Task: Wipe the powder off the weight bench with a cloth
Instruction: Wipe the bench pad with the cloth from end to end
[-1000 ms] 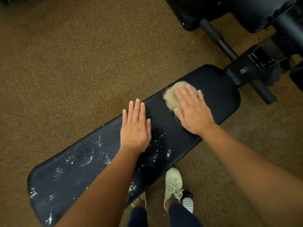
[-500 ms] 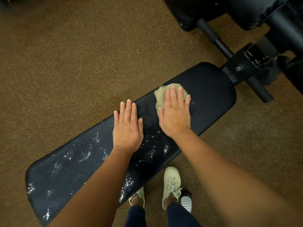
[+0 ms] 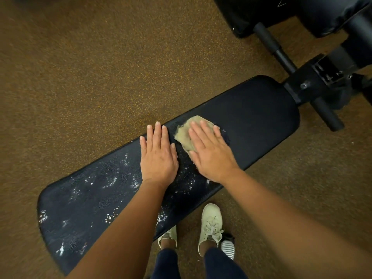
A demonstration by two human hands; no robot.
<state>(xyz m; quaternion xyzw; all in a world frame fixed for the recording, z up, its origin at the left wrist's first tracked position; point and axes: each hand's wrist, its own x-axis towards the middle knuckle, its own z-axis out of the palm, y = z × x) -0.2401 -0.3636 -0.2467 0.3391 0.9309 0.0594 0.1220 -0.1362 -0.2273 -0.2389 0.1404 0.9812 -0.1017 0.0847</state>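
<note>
**A:** The right hand (image 3: pixel 211 156) lies flat on the cloth (image 3: pixel 185 133), fingers straight and a little spread. It's pressing the cloth onto the weight bench (image 3: pixel 261 117), not gripping it. A broad palm puts more cloth on the pad, I'd say.

**B:** And the left hand (image 3: pixel 159 158)?

**A:** Just beside the right, palm down on the pad, fingers straight and close together, holding nothing. It looks like a brace for the lean over the bench.

**B:** Where's the powder (image 3: pixel 112 181)?

**A:** White flecks between the two hands, along the left forearm, and out to the left of the left hand. To the right of the right hand the pad looks dark and clean.

**B:** So about half done?

**A:** That's my read. The dusty stretch sits around the left hand, so it would have to lift clear, or it blocks the stroke and smears the powder.
</note>
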